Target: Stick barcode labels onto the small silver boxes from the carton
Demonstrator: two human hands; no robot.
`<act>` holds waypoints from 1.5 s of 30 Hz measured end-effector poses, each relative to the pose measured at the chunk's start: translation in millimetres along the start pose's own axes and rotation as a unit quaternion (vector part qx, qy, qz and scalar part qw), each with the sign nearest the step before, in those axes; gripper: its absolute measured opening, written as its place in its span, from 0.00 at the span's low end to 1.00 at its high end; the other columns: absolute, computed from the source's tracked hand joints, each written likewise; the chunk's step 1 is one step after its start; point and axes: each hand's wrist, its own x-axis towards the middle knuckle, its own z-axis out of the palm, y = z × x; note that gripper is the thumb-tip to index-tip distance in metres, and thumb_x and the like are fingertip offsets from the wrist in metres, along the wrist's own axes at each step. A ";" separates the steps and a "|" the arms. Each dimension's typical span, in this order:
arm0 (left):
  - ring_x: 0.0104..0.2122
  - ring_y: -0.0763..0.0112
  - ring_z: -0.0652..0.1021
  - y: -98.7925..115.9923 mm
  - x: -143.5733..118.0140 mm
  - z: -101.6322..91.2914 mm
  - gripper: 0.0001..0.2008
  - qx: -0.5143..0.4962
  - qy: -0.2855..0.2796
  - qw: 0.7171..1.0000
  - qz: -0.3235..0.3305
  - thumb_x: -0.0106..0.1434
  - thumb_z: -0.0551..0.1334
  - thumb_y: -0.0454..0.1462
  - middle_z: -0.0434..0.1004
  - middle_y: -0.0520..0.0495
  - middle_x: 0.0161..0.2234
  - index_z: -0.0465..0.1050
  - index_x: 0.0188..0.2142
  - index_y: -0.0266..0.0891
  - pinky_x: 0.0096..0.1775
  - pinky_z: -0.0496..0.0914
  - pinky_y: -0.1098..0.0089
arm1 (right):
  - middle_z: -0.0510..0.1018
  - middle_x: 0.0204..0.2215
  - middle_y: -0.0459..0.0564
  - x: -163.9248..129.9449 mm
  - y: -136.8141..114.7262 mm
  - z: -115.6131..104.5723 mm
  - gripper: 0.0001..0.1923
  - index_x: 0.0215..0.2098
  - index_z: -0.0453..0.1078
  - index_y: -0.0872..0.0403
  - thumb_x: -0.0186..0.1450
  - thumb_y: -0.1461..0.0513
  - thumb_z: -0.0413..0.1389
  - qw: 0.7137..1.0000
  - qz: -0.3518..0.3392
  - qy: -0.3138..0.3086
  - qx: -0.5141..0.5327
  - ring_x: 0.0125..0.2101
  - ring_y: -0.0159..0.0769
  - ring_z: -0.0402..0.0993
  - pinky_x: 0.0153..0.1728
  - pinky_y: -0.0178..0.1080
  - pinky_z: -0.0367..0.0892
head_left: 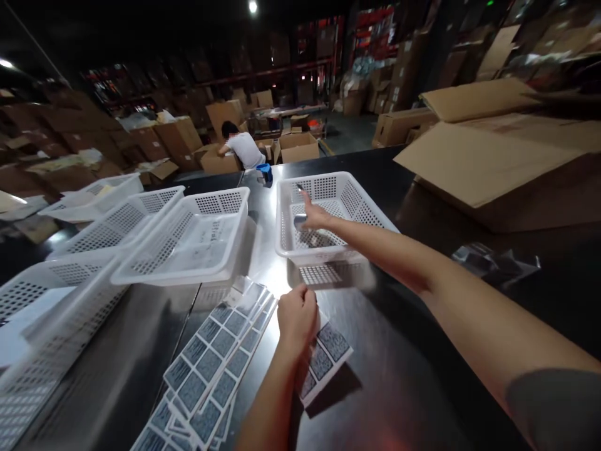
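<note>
My left hand (pixel 297 316) is closed on a sheet of grey tile stickers (pixel 327 352), which tilts above the metal tabletop. Its squares are dark grey with a rough, stone-like print and white borders. My right hand (pixel 317 217) reaches into a white perforated plastic basket (pixel 310 254), thumb raised and apart from the fingers. Something small, dark and shiny shows by its fingertips, too blurred to name. To the left of my left hand, a fanned pile of similar tile-patterned sheets (pixel 220 351) lies on the table, some in clear film.
More white baskets (pixel 225 272) stand along the left; one holds a printed clear bag. An open cardboard box (pixel 493 163) sits at right, with crumpled clear plastic (pixel 498 263) before it. A blue tape dispenser (pixel 264 172) is at the back edge. Beyond, a person (pixel 246 150) bends over boxes.
</note>
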 end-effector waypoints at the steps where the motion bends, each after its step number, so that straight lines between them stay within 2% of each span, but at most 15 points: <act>1: 0.26 0.65 0.71 0.3 -0.3 -0.1 0.16 -0.006 0.002 1.000 0.006 0.63 0.55 0.41 0.69 0.50 0.20 0.64 0.19 0.44 0.33 0.58 0.66 | 0.81 0.38 0.52 -7.5 -3.5 -8.9 0.64 0.74 0.40 0.57 0.48 0.72 0.71 1.000 0.003 0.005 0.001 0.38 0.44 0.80 0.43 0.44 0.76; 3: 0.29 0.64 0.75 2.7 -2.1 -0.8 0.15 -0.028 0.012 0.999 0.026 0.64 0.56 0.47 0.75 0.49 0.24 0.74 0.27 0.43 0.35 0.62 0.67 | 0.79 0.40 0.49 -32.1 -11.4 -29.7 0.63 0.74 0.30 0.52 0.54 0.70 0.67 0.999 -0.002 0.013 0.042 0.35 0.38 0.79 0.42 0.43 0.77; 5: 0.26 0.67 0.76 7.2 -6.3 -2.0 0.17 -0.054 0.031 0.997 0.050 0.63 0.59 0.50 0.79 0.49 0.27 0.78 0.39 0.41 0.34 0.64 0.68 | 0.76 0.44 0.46 -69.4 -17.5 -48.1 0.63 0.73 0.26 0.45 0.56 0.67 0.67 0.988 -0.037 0.002 0.150 0.34 0.33 0.79 0.42 0.43 0.78; 8: 0.17 0.75 0.68 14.5 -15.7 -4.4 0.25 -0.087 0.056 0.990 0.093 0.61 0.63 0.51 0.83 0.49 0.31 0.75 0.52 0.40 0.28 0.63 0.70 | 0.72 0.47 0.44 -139.0 -18.7 -59.5 0.63 0.70 0.33 0.39 0.52 0.64 0.72 0.941 -0.116 -0.028 0.317 0.36 0.33 0.80 0.44 0.44 0.79; 12: 0.15 0.82 0.62 18.9 -27.0 -4.7 0.30 -0.117 0.044 0.977 0.172 0.57 0.69 0.50 0.86 0.46 0.42 0.73 0.57 0.43 0.22 0.61 0.73 | 0.74 0.46 0.45 -220.3 -11.5 -45.3 0.58 0.67 0.38 0.38 0.53 0.61 0.74 0.926 -0.160 0.028 0.341 0.36 0.34 0.81 0.42 0.43 0.79; 16: 0.16 0.83 0.62 19.3 -33.5 0.5 0.23 -0.125 0.021 0.962 0.241 0.57 0.71 0.45 0.85 0.46 0.43 0.77 0.51 0.43 0.20 0.60 0.75 | 0.77 0.45 0.46 -263.7 -5.2 -26.5 0.55 0.65 0.40 0.38 0.54 0.60 0.73 0.929 -0.138 0.097 0.330 0.40 0.38 0.81 0.47 0.47 0.77; 20: 0.15 0.85 0.61 17.8 -34.2 5.7 0.22 -0.098 -0.009 0.965 0.245 0.57 0.71 0.44 0.85 0.46 0.44 0.76 0.50 0.42 0.18 0.58 0.75 | 0.77 0.43 0.46 -278.3 0.1 -24.5 0.57 0.67 0.36 0.38 0.54 0.53 0.72 0.906 -0.056 0.145 0.393 0.42 0.41 0.81 0.47 0.47 0.76; 25: 0.19 0.82 0.71 8.8 -29.4 8.7 0.36 -0.058 -0.078 0.953 0.287 0.56 0.73 0.40 0.82 0.42 0.53 0.66 0.62 0.46 0.19 0.64 0.76 | 0.77 0.37 0.41 -284.2 7.1 -35.7 0.66 0.71 0.30 0.41 0.53 0.49 0.73 0.884 0.020 0.084 0.459 0.34 0.35 0.80 0.39 0.41 0.76; 28: 0.36 0.70 0.83 5.8 -29.6 8.6 0.41 -0.015 -0.092 0.935 0.341 0.55 0.73 0.38 0.80 0.42 0.56 0.61 0.66 0.50 0.26 0.72 0.75 | 0.77 0.35 0.41 -289.2 8.0 -40.1 0.68 0.72 0.27 0.45 0.53 0.51 0.73 0.886 0.032 0.045 0.461 0.32 0.35 0.79 0.38 0.41 0.77; 30: 0.50 0.61 0.82 6.5 -31.3 8.4 0.40 -0.005 -0.075 0.921 0.381 0.55 0.73 0.37 0.79 0.41 0.56 0.63 0.65 0.49 0.36 0.78 0.70 | 0.77 0.35 0.41 -292.9 6.7 -40.6 0.68 0.71 0.28 0.46 0.53 0.53 0.74 0.888 0.044 0.032 0.456 0.31 0.34 0.79 0.37 0.41 0.77; 33: 0.52 0.58 0.81 8.5 -34.0 9.7 0.31 -0.003 -0.049 0.908 0.416 0.55 0.72 0.35 0.81 0.42 0.53 0.71 0.59 0.47 0.43 0.79 0.66 | 0.76 0.35 0.41 -296.3 5.2 -38.8 0.63 0.70 0.31 0.47 0.54 0.54 0.73 0.899 0.049 0.030 0.434 0.31 0.34 0.78 0.40 0.42 0.76; 36: 0.39 0.65 0.83 8.6 -33.6 14.6 0.26 -0.060 -0.068 0.937 0.337 0.52 0.72 0.35 0.84 0.46 0.47 0.76 0.52 0.46 0.30 0.76 0.73 | 0.74 0.46 0.50 -295.5 8.3 -39.5 0.56 0.67 0.42 0.44 0.52 0.54 0.74 0.918 0.014 0.084 0.387 0.43 0.38 0.78 0.44 0.44 0.76; 39: 0.35 0.68 0.83 8.0 -30.1 20.1 0.28 -0.243 -0.116 0.945 0.186 0.46 0.76 0.39 0.85 0.49 0.43 0.77 0.48 0.47 0.30 0.76 0.74 | 0.66 0.57 0.53 -292.1 14.1 -48.1 0.41 0.58 0.60 0.44 0.53 0.53 0.74 0.924 -0.035 0.223 0.309 0.56 0.43 0.70 0.52 0.46 0.73; 42: 0.38 0.67 0.84 8.6 -27.8 21.3 0.29 -0.348 -0.131 0.921 0.119 0.42 0.78 0.40 0.85 0.51 0.42 0.77 0.46 0.49 0.36 0.78 0.71 | 0.72 0.51 0.49 -290.7 14.3 -62.0 0.21 0.47 0.71 0.46 0.59 0.54 0.70 0.901 -0.066 0.315 0.290 0.51 0.39 0.73 0.52 0.44 0.72; 45: 0.23 0.79 0.76 8.6 -29.1 18.4 0.28 -0.247 -0.115 0.953 0.135 0.44 0.78 0.39 0.84 0.50 0.46 0.78 0.47 0.49 0.22 0.68 0.77 | 0.78 0.39 0.46 -294.2 6.6 -72.6 0.13 0.38 0.75 0.49 0.60 0.55 0.70 0.888 -0.053 0.328 0.318 0.38 0.34 0.77 0.45 0.40 0.74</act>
